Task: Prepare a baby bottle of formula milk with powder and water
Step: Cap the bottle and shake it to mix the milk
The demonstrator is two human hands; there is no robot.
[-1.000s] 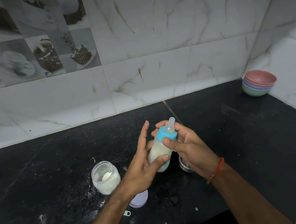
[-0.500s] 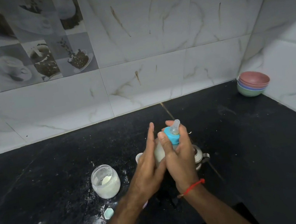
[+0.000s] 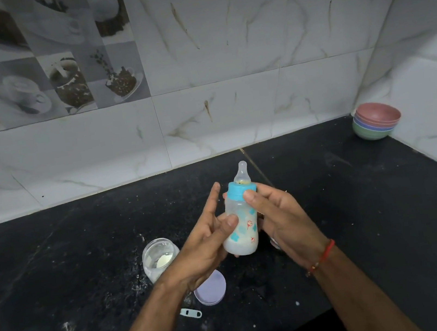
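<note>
I see the baby bottle (image 3: 240, 223) swung back upright between left hand (image 3: 209, 241) and right hand (image 3: 279, 220), fingers (image 3: 250, 196) grasping it; milk looks mixed. Powder jar (image 3: 159, 257) open at 9 o'clock.

Bottle (image 3: 241, 227): clear, blue collar, blue and red prints, white milk. Desk (image 3: 360, 200): black, white-speckled. Lid (image 3: 212, 289): lilac. Bowls (image 3: 376, 123): pink, blue, green. Wristband (image 3: 323, 256): red.

You get dim, even indoor light; its source can't be told. The black counter (image 3: 362, 214) stays murky, the tiles (image 3: 231, 106) pale grey, no glare. Wide-angle bends the tile lines at the edges. Slight softness overall, upper-left tiles blurriest.
</note>
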